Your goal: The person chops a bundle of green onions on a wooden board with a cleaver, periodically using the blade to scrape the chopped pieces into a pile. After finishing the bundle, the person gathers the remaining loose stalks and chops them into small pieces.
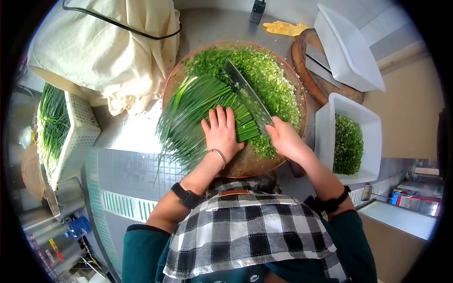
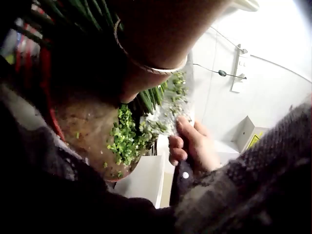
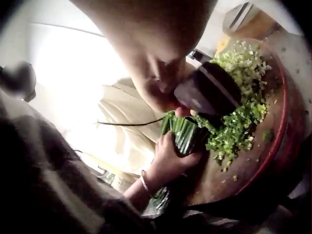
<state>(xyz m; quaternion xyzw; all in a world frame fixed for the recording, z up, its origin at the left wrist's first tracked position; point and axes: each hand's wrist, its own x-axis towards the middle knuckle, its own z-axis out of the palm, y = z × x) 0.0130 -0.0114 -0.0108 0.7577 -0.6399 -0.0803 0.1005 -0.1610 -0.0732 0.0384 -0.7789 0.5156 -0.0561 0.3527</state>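
A bundle of long green onions (image 1: 188, 106) lies across a round cutting board (image 1: 245, 165). My left hand (image 1: 222, 137) rests on the bundle near its cut ends, fingers stretched out over the stalks. To its right, my right hand (image 1: 285, 139) grips the dark handle of a cleaver (image 1: 252, 101), also seen in the left wrist view, where bits of green cling to the blade (image 2: 170, 105). The blade stands beside the cut ends, between the bundle and a heap of chopped green onions (image 1: 283, 92). More chopped bits (image 3: 239, 129) lie near the board's edge in the right wrist view.
At the right stands a white tub (image 1: 325, 137) of chopped green onions. Behind it are an empty white tub (image 1: 347, 52), a wooden block (image 1: 302, 47) with a blade on it, and yellow gloves (image 1: 284, 28). Cream cloth (image 1: 132, 52) and a basket (image 1: 78, 122) of green onions stand left.
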